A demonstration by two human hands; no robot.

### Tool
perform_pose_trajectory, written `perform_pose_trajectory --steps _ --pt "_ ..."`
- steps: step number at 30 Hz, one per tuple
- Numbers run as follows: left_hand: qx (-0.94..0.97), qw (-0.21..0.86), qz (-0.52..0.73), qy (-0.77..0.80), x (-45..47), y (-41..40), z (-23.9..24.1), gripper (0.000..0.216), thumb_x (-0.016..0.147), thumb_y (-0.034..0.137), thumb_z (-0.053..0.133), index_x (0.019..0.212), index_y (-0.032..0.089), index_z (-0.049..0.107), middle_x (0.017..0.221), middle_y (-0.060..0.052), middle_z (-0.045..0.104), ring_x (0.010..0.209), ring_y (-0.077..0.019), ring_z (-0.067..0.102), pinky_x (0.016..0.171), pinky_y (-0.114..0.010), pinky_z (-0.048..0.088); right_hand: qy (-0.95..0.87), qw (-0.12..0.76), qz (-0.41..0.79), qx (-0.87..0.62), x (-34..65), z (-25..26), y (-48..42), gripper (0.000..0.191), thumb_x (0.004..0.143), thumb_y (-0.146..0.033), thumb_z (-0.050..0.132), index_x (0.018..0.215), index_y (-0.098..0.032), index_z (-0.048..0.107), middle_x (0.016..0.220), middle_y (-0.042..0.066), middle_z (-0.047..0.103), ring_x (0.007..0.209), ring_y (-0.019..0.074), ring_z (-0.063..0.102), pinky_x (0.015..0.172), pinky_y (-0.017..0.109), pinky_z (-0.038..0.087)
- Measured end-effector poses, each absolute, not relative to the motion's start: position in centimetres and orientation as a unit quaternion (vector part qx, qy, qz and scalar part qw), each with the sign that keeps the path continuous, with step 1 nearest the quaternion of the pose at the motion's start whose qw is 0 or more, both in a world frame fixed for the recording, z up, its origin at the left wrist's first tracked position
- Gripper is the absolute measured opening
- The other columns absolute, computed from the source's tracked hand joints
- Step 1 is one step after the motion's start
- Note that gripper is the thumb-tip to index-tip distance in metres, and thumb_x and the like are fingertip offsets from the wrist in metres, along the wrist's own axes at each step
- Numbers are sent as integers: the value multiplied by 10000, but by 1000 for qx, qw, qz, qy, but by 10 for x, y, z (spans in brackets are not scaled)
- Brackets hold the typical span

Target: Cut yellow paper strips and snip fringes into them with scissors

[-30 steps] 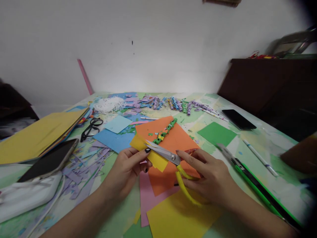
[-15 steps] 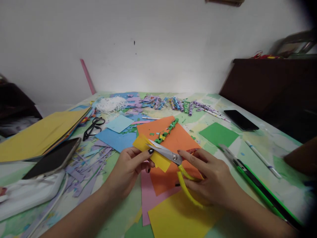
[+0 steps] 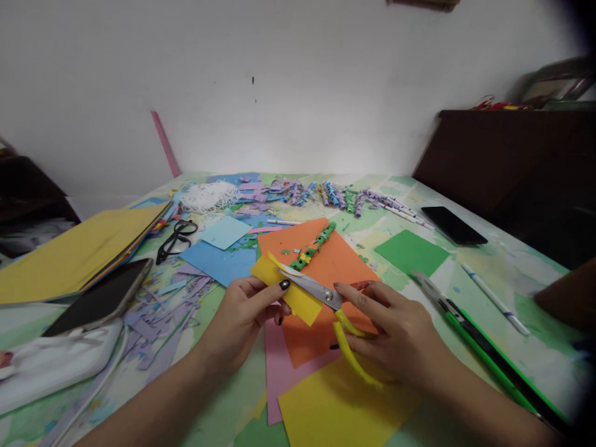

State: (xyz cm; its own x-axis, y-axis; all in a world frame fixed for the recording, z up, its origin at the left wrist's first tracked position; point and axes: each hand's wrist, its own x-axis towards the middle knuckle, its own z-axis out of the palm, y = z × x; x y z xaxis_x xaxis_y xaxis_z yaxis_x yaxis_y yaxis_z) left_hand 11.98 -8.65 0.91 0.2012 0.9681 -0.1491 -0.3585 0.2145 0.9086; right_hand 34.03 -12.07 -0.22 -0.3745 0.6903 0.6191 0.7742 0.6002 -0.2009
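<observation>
Between thumb and fingers, my left hand pinches a small piece of yellow paper. My right hand grips the yellow handles of a pair of scissors, whose blades point left and lie across the yellow paper, nearly closed. A thin yellow strip stands up along the blades at the paper's upper edge. Just beyond the blades, a green rolled-paper piece with small cut-outs and a yellow bit on it rests on an orange sheet.
Right of my hands lie a green box cutter, a marker, a green square and a black phone. On the left are glasses, another phone, purple scraps and yellow folders. Paper curls line the back.
The scissor blades have closed together on the yellow paper, and a thin strip has lifted along its upper edge. Both hands stay nearly in place.
</observation>
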Motion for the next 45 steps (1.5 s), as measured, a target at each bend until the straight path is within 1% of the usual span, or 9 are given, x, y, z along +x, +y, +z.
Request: perform_pose_trajectory --steps 6,13,19,23,28,31,36,41,45 --pt "391 669 489 400 120 -87 9 127 657 213 771 667 117 688 567 -10 616 486 -88 538 478 -197 433 -826 341 -68 -444 340 -2 -121 358 797 -221 595 1139 -149 668 877 124 690 703 205 675 526 302 532" --pt "394 670 485 402 119 -86 9 111 679 210 758 667 124 689 575 -8 623 498 -90 547 484 -196 436 -825 346 -87 -439 340 -1 -121 327 795 -202 580 1093 -135 694 844 114 710 605 178 664 441 259 474" --pt "394 674 487 392 120 -84 7 108 699 194 740 633 124 690 574 -12 632 504 -90 552 494 -197 434 -789 380 -48 -480 339 0 -121 319 786 -244 605 1057 -108 705 772 87 690 436 99 520 415 231 418" --pt "383 672 494 397 120 -84 7 124 688 198 747 609 126 685 543 -13 628 492 -99 560 490 -206 434 -769 381 15 -513 340 5 -123 361 775 -297 623 1091 -134 684 686 44 630 470 121 501 448 249 417" --pt "375 660 506 410 119 -84 8 113 689 211 747 648 117 699 588 -47 677 524 -120 603 504 -210 443 -781 327 66 -528 340 8 -127 403 749 -253 598 1147 -198 621 982 93 654 737 199 620 593 295 486" --pt "383 656 501 414 119 -83 8 131 695 232 740 679 107 704 572 -60 682 518 -131 613 496 -210 440 -795 299 47 -526 339 6 -127 436 730 -257 596 1164 -216 599 1049 102 648 825 238 639 631 323 508" --pt "387 659 497 411 119 -84 10 136 700 236 736 691 105 701 551 -55 678 509 -124 612 491 -196 444 -797 278 4 -536 336 5 -126 392 719 -260 577 1108 -233 620 993 95 658 799 251 657 627 364 525" --pt "387 665 497 402 118 -85 9 119 707 234 736 701 120 706 551 -41 672 511 -118 611 486 -188 437 -799 295 -10 -523 335 5 -126 382 736 -258 569 1112 -219 628 962 98 663 805 256 668 608 365 532" --pt "389 663 502 396 119 -85 10 108 654 201 771 716 135 713 561 -18 658 499 -97 579 488 -183 424 -800 313 -12 -511 334 4 -126 388 729 -241 568 1108 -198 640 944 104 667 794 244 669 617 350 535"
